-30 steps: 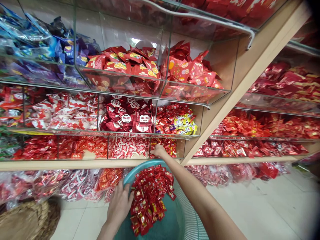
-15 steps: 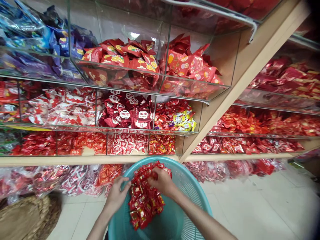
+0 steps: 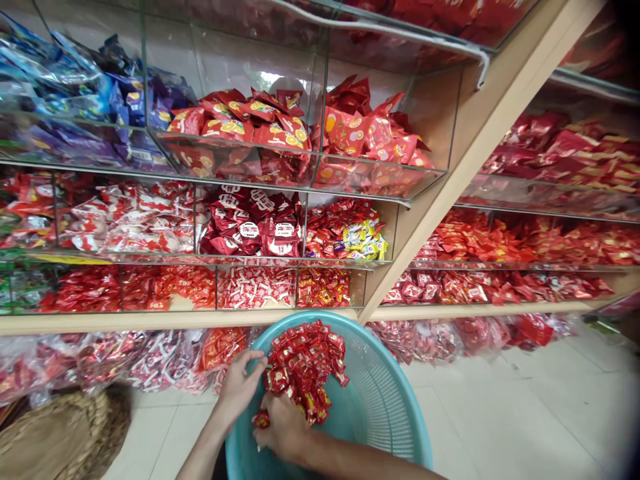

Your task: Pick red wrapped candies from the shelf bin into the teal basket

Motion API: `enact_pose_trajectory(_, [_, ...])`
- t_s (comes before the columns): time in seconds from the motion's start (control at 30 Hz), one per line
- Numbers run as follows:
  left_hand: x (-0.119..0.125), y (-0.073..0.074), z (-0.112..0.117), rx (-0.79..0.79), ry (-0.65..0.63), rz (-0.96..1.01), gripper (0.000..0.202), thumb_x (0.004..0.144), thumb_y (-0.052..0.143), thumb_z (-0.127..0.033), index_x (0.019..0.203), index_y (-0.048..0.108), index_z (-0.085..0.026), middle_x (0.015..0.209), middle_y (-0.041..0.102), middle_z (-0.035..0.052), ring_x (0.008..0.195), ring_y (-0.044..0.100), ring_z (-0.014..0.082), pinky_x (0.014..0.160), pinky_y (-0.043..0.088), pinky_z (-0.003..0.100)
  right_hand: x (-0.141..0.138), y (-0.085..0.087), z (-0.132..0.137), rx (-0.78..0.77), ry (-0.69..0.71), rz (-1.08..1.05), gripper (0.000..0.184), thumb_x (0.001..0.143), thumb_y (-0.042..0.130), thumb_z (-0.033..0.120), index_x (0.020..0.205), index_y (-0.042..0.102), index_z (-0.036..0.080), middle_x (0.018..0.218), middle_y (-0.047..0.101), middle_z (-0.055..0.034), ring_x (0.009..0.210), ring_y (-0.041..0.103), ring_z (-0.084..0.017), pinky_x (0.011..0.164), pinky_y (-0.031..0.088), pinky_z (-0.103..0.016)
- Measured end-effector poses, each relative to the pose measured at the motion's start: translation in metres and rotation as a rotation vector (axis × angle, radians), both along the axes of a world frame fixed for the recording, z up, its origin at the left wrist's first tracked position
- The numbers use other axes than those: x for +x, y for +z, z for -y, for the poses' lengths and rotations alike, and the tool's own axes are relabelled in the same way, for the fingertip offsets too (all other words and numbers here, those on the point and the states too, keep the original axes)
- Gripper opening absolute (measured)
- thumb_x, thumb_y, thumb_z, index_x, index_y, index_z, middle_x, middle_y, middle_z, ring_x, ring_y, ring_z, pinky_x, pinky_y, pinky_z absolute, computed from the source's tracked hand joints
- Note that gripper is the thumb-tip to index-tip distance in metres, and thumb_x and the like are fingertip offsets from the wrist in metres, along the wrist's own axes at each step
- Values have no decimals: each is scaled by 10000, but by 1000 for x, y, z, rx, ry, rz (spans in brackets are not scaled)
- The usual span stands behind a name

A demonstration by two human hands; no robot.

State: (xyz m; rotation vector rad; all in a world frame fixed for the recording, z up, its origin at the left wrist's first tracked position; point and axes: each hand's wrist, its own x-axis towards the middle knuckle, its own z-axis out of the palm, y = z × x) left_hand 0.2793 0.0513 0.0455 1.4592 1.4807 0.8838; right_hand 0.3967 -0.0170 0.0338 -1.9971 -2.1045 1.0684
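A teal plastic basket (image 3: 395, 373) stands below me, with a heap of small red-wrapped candies (image 3: 313, 357) on its far left side. My right hand (image 3: 286, 427) reaches into the basket at the near left edge of the heap. Its fingers are curled around wrapped candies, and red wrappers show beside the fingertips. At the left rim, my left hand (image 3: 241, 383) has its fingers partly bent, with the thumb a little apart. Its fingertips are close beside the heap, and I see nothing held in them.
Clear-fronted shelf bins hold red candy packs (image 3: 240, 123), blue packs (image 3: 50, 87) and dark red packs (image 3: 260, 220). A wooden upright (image 3: 480, 153) divides the shelves. Bagged candies (image 3: 165, 360) lie under the bottom board. A woven basket (image 3: 55, 433) sits lower left on the tiled floor (image 3: 510, 413).
My right hand has moved from the far part of the heap down and left to its near edge. My left hand has shifted slightly right. The view has moved a little.
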Motion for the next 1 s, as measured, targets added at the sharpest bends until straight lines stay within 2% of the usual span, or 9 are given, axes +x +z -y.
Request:
enact_pose_trajectory(0.13, [1,-2,1,11,3,-3,404,659,556,-514,841,665,-170,985,675,108,1011,589,274,929,421,423,3,-3,2,4,-10,-59,405,634,656,282,1021,638,163,1009,672,-124,932,629,-282,757,477,-318])
enact_pose_trajectory(0.3, [-1,-5,3,5,3,-4,405,652,566,-523,832,665,-174,970,678,104,983,594,277,905,433,425,18,-3,-2,56,-75,-110,332,663,660,332,953,650,171,945,687,-101,874,637,-256,721,466,-296])
enact_pose_trajectory(0.43, [-3,-1,5,-12,7,-7,417,669,559,-521,870,652,-167,999,674,112,1011,585,279,916,425,426,28,-4,-5,84,-86,-97,306,648,674,302,920,645,165,914,695,-89,856,641,-249,727,459,-294])
enact_pose_trajectory(0.63, [-12,5,7,-24,21,-34,453,679,542,-536,917,640,-164,1044,667,114,1024,583,278,904,427,416,19,-2,2,67,-90,-101,363,651,699,322,968,635,158,971,689,-97,907,632,-242,756,454,-281])
enact_pose_trajectory(0.9, [-29,-4,6,11,67,-39,453,660,551,-541,895,650,-167,1008,681,106,998,593,272,883,436,400,8,3,4,79,-42,-59,278,688,612,191,962,642,153,969,696,-113,907,644,-242,747,456,-283])
enact_pose_trajectory(1.0, [-31,-8,7,27,81,-43,440,660,554,-535,886,656,-171,993,687,104,973,603,274,855,449,403,12,4,2,109,-33,-23,273,701,595,216,967,640,167,962,700,-111,902,650,-252,743,466,-300])
